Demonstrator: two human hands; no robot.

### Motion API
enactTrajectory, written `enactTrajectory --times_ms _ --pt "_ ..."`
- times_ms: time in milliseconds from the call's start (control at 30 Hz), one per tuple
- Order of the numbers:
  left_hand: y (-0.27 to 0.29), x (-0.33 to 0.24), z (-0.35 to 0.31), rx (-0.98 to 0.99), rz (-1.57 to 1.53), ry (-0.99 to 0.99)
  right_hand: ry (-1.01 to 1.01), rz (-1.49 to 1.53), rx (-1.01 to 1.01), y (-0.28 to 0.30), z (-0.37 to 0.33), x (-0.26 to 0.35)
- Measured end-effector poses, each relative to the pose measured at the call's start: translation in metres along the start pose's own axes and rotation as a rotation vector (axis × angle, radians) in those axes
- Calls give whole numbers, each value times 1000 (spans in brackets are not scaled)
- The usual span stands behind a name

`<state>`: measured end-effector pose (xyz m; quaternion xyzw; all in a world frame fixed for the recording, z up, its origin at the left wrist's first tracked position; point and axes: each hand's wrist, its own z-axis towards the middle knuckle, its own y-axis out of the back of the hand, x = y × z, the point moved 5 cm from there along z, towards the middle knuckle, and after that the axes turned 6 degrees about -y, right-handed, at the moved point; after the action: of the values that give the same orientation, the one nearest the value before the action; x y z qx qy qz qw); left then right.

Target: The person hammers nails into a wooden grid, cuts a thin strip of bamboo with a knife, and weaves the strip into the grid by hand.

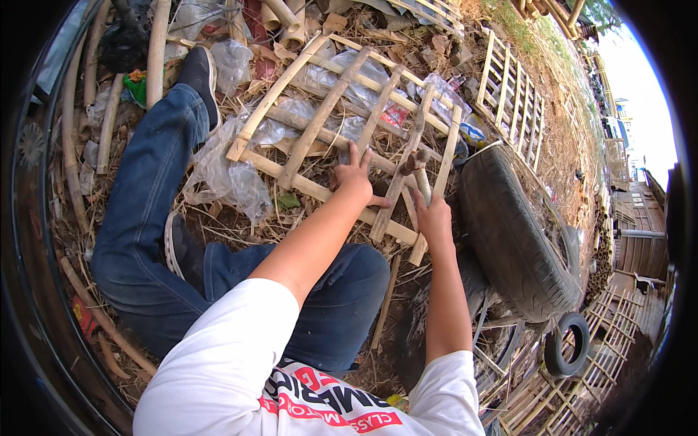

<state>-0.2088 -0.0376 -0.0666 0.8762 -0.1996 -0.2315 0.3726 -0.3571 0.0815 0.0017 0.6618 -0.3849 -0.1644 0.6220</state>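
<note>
A lattice panel of bamboo slats point(318, 136) lies on the littered ground in front of me, its crossed strips overlapping. My left hand point(352, 178) rests on its near part, fingers and thumb spread across the slats. Closed around the pale handle of a hammer point(420, 179) is my right hand point(435, 216), at the panel's right side. The hammer's brownish head is just above the right-hand slats; whether it touches them I cannot tell. Under the panel are clear plastic sheets and dry straw.
A large worn tyre point(509, 236) stands right of my right hand, with a smaller tyre point(567, 344) beyond. Another bamboo lattice point(512, 98) lies at the far right. Bamboo poles point(158, 54) lie at the left, near my outstretched leg point(156, 167). Plastic bags point(233, 182) are scattered about.
</note>
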Motion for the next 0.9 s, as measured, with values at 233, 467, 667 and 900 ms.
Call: enactTrajectory --times_ms 233,467,667,900 --pt "-5 7 0 -22 12 13 80 103 -96 57 -17 36" --pt "-6 -7 2 -10 1 -34 77 -21 -76 -1 -15 -6" --pt "-6 5 5 -30 -1 -12 50 -118 24 -22 -14 0" --pt "-4 2 3 -10 -20 -12 45 -96 33 -2 -15 14"
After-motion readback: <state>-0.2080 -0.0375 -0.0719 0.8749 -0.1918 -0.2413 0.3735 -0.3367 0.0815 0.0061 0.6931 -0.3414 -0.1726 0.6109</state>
